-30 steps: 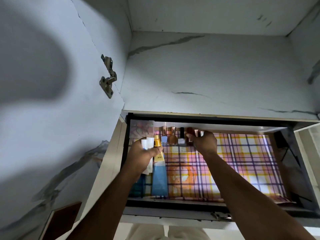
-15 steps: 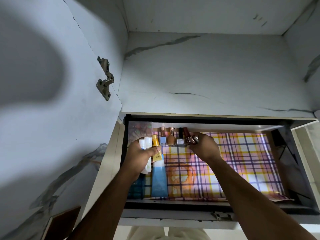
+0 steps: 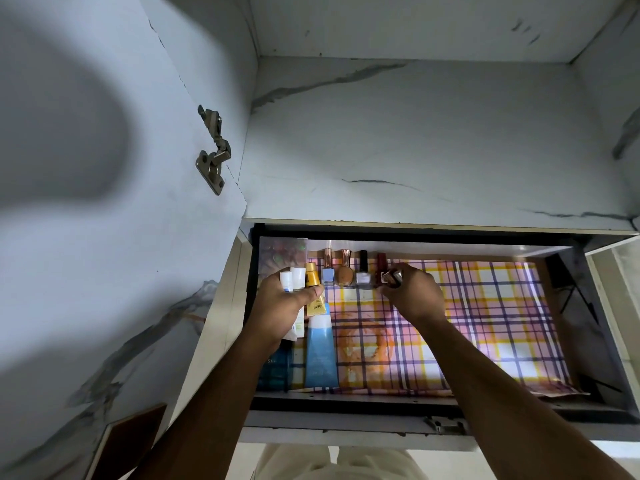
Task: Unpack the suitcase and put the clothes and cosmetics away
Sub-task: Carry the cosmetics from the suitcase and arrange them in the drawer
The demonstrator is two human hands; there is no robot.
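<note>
I am stocking the drawer [image 3: 588, 415] with cosmetics. My right hand [image 3: 412, 296] pinches a small shiny bottle [image 3: 391, 276] at the end of the row of nail polishes [image 3: 346, 271] along the back wall; next it needs setting upright beside them. My left hand [image 3: 287, 306] grips a bundle of smooth plastic tubes [image 3: 299, 278] over the glossy checked liner [image 3: 485, 306].
</note>
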